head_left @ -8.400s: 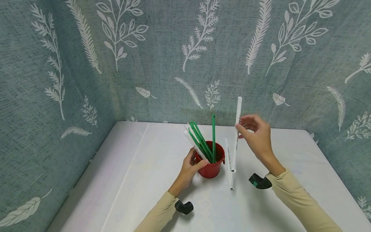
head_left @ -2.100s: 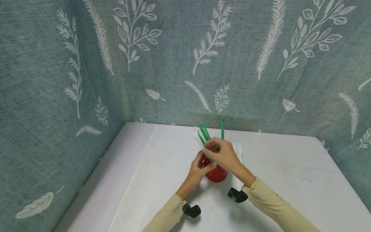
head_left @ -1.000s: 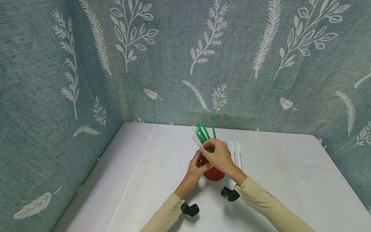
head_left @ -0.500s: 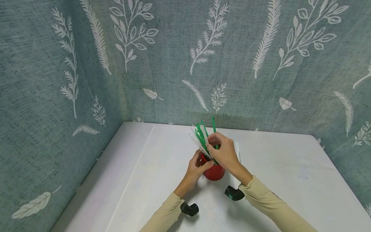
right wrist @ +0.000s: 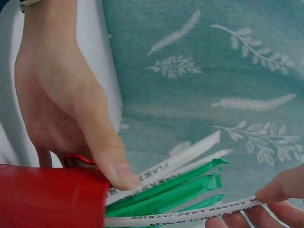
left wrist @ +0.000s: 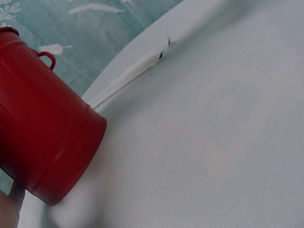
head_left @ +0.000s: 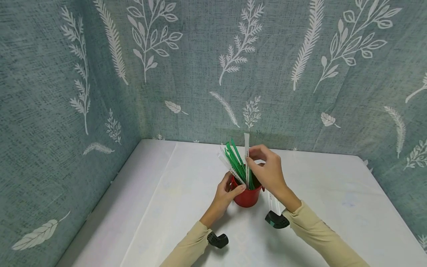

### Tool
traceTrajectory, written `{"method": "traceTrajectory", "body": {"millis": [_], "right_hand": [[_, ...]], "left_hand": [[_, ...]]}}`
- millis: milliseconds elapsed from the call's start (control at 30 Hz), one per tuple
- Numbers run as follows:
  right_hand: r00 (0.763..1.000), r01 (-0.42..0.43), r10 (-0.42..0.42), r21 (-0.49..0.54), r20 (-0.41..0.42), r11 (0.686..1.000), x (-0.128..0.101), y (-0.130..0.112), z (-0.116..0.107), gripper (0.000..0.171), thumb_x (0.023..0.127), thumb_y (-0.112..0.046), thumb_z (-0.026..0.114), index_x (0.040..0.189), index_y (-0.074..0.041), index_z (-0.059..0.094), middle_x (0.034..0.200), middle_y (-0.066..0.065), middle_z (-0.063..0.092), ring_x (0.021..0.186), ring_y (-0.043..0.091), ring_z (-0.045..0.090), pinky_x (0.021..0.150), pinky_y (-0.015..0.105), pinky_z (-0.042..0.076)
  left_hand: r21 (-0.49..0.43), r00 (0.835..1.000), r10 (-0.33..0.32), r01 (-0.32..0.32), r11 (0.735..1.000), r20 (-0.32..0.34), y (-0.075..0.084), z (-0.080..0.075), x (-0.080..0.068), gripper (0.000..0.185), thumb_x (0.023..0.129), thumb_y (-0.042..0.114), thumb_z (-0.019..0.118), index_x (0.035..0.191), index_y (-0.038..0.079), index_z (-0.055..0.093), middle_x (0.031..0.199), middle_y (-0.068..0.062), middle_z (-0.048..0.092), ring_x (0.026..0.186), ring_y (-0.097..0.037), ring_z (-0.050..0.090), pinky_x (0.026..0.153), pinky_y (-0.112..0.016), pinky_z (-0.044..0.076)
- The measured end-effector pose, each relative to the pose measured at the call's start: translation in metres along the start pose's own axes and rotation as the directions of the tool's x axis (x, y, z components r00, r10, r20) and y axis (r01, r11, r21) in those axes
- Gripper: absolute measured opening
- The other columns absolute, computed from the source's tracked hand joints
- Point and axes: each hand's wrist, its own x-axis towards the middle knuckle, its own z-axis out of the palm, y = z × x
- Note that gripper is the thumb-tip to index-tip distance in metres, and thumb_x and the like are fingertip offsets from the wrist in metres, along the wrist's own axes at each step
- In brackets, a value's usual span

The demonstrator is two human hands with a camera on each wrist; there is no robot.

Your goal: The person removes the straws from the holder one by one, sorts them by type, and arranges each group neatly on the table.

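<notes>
A red bucket (head_left: 247, 195) stands mid-table, filled with green wrapped straws (head_left: 235, 161) and white ones (head_left: 225, 165) leaning left. My left hand (head_left: 232, 187) grips the bucket's left side, thumb on the rim. My right hand (head_left: 255, 158) pinches one white straw (head_left: 247, 152) that stands nearly upright, its lower end still inside the bucket. In the right wrist view my right fingertips (right wrist: 278, 192) hold that white straw (right wrist: 190, 214) beside the green straws (right wrist: 183, 189), and the left hand (right wrist: 61, 104) presses on the bucket (right wrist: 47, 195). The left wrist view shows the bucket (left wrist: 42, 137) close up.
White wrapped straws (head_left: 273, 202) lie on the white table (head_left: 333, 200) right of the bucket, partly hidden by my right wrist; one straw (left wrist: 128, 78) appears in the left wrist view. Teal leaf-patterned cloth walls (head_left: 200, 66) enclose the left and back sides.
My right hand laid a white straw on the table, reached into the bunch, pinched another white straw and drew it upward to nearly upright. The left hand stayed on the bucket.
</notes>
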Motion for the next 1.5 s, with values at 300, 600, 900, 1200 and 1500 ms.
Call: {"method": "traceTrajectory", "body": {"millis": [300, 600, 900, 1200, 1500], "right_hand": [[0.999, 0.018, -0.017, 0.034, -0.035, 0.999, 0.008, -0.022, -0.021, 0.018, 0.086, 0.002, 0.064, 0.104, 0.005, 0.061, 0.093, 0.016, 0.066, 0.082, 0.024, 0.066, 0.063, 0.018, 0.052], [0.998, 0.013, -0.008, 0.078, -0.067, 0.997, 0.017, -0.034, -0.043, 0.02, 0.085, 0.009, 0.062, 0.104, 0.012, 0.058, 0.092, 0.023, 0.063, 0.079, 0.011, 0.063, 0.063, 0.026, 0.055], [0.995, 0.01, 0.001, 0.116, -0.099, 0.993, 0.019, -0.008, -0.054, 0.023, 0.086, -0.001, 0.066, 0.108, 0.005, 0.059, 0.093, 0.016, 0.063, 0.079, 0.008, 0.062, 0.062, 0.025, 0.055], [0.988, 0.029, -0.01, 0.126, -0.154, 0.992, 0.018, -0.002, -0.067, 0.022, 0.086, 0.001, 0.064, 0.107, 0.006, 0.059, 0.091, 0.012, 0.063, 0.078, 0.012, 0.063, 0.063, 0.026, 0.055], [0.98, 0.032, -0.007, 0.122, -0.2, 0.992, 0.016, 0.005, -0.075, 0.021, 0.086, 0.002, 0.064, 0.106, 0.007, 0.06, 0.091, 0.011, 0.063, 0.078, 0.013, 0.064, 0.062, 0.025, 0.055]], "left_hand": [[0.004, 1.0, 0.003, -0.003, 1.0, 0.004, -0.001, 0.001, 0.001, 0.064, 0.091, 0.018, 0.061, 0.147, 0.016, 0.03, 0.145, -0.003, 0.039, 0.133, -0.017, 0.036, 0.106, -0.039, 0.033], [-0.015, 1.0, 0.007, -0.007, 1.0, 0.008, -0.004, 0.001, 0.0, 0.065, 0.09, 0.016, 0.062, 0.147, 0.012, 0.03, 0.145, -0.005, 0.04, 0.134, -0.019, 0.036, 0.106, -0.039, 0.032], [-0.032, 1.0, 0.026, -0.026, 0.999, 0.007, -0.007, 0.001, 0.0, 0.064, 0.09, 0.016, 0.061, 0.146, 0.011, 0.031, 0.144, -0.007, 0.04, 0.132, -0.02, 0.038, 0.104, -0.038, 0.034], [-0.027, 1.0, 0.024, -0.024, 0.999, 0.013, -0.006, 0.001, 0.001, 0.063, 0.09, 0.013, 0.06, 0.146, 0.011, 0.031, 0.144, -0.007, 0.04, 0.133, -0.019, 0.036, 0.105, -0.039, 0.033], [-0.017, 0.999, 0.021, -0.021, 1.0, 0.029, -0.005, 0.001, 0.003, 0.063, 0.091, 0.017, 0.06, 0.147, 0.013, 0.03, 0.144, -0.006, 0.04, 0.132, -0.019, 0.036, 0.105, -0.039, 0.034]]}}
